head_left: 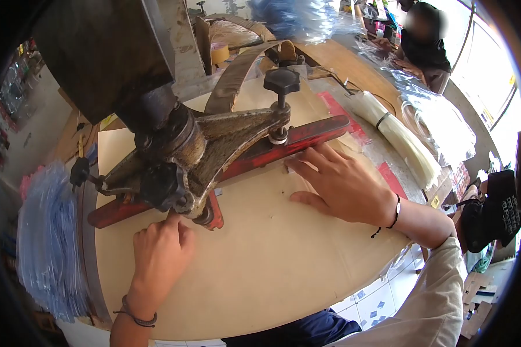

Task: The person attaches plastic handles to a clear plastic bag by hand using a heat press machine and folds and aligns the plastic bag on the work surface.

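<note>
A press head (173,139) with worn metal arms and black knobs stands over a tan sheet (249,277). Its long red bar (312,134) runs diagonally just above or on the sheet; I cannot tell if it touches. My right hand (344,185) lies palm down on the sheet with fingers spread, the fingertips close to the bar's underside. At the near end of the press, my left hand (162,251) has its fingers curled in and the index fingertip reaching under the metal foot. What those fingers grip, if anything, is hidden.
Blue-tinted plastic sheets (49,243) hang at the left edge. A tied bundle of whitish strips (396,139) lies at the right, near clear plastic (440,118). A curved brown strap (231,81) rises behind the press. Another person (425,46) is at the far right.
</note>
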A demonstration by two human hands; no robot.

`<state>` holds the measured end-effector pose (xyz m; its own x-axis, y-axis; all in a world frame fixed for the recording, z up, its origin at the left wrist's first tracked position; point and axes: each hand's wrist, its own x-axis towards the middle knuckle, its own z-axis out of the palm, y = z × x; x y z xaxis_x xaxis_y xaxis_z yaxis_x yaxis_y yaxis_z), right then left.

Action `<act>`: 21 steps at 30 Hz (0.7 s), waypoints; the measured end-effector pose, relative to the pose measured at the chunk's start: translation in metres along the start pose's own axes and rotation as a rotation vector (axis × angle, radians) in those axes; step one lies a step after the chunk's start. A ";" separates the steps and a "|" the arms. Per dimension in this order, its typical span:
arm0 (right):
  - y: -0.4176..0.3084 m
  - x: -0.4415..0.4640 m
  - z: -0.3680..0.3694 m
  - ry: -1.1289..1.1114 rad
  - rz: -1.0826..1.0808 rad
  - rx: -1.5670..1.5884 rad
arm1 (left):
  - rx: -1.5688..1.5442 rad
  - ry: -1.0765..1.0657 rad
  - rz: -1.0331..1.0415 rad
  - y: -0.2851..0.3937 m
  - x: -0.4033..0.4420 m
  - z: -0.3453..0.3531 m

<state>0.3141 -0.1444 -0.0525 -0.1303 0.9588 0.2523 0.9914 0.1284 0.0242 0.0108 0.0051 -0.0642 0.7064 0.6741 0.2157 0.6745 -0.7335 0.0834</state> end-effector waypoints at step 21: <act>0.001 0.000 0.003 0.036 -0.002 0.000 | -0.023 -0.025 0.049 -0.002 0.003 0.001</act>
<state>0.3153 -0.1433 -0.0548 -0.1314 0.9490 0.2865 0.9912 0.1298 0.0247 0.0121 0.0084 -0.0644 0.7440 0.6390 0.1952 0.6341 -0.7674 0.0952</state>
